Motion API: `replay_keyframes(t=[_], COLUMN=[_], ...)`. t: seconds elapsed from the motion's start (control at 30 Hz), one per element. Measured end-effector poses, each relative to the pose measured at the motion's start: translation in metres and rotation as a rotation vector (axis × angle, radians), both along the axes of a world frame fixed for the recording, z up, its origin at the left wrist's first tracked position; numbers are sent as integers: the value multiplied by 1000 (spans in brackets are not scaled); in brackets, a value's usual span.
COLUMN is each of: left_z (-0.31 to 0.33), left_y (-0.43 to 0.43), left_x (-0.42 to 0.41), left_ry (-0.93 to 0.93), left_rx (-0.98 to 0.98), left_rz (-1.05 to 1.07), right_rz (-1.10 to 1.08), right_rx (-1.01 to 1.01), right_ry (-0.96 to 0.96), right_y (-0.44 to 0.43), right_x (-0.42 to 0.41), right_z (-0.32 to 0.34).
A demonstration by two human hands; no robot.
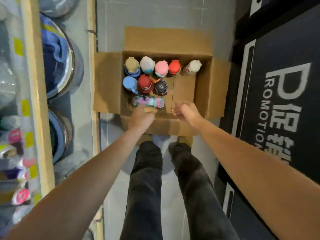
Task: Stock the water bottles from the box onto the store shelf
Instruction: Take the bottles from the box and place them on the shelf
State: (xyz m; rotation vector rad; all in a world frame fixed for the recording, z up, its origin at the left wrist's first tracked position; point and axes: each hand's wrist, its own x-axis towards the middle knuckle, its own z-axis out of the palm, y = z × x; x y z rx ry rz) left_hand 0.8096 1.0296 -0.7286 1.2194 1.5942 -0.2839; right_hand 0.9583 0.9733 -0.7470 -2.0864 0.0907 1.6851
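Standing over an open cardboard box (204, 87) on the tiled floor (114, 196), the person shows dark trouser legs (147, 187) and tan shoe tips just short of the box's near flap. Both bare forearms reach forward and down into the box. The left hand (142, 116) sits at the near left corner, its fingers touching a patterned teal and pink bottle (149, 101) that lies on its side; whether they have closed around it cannot be told. The right hand (186, 110) hangs over the bare bottom of the box near its middle, fingers loosely curled and holding nothing. Beyond the lying bottle three bottles stand upright: a blue-lidded bottle (129, 84), a dark red one (145, 83) and a black one (160, 86). Behind these, along the far wall, stands a row of five with tan, grey, pink, red and cream lids. At the left runs the store shelf (37, 101) with wrapped goods; at the right lies a dark mat (280, 94) with white lettering.
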Motion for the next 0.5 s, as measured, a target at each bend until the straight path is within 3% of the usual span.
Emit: replay_keyframes(t=[0.17,0.33,0.5], left_z=[-147,-301,-378], left_y=[26,43,56], left_x=[-8,-26,-36], left_ry=[6,173,274], left_rx=[34,55,-5], left_rz=[27,49,239], right_rz=[-46,150,154], right_rx=[-22,-64,-95], right_ry=[-100,-127,-49], right_y=[24,28,18], right_x=[-16,-11,-15], right_z=[-142,-272,-359])
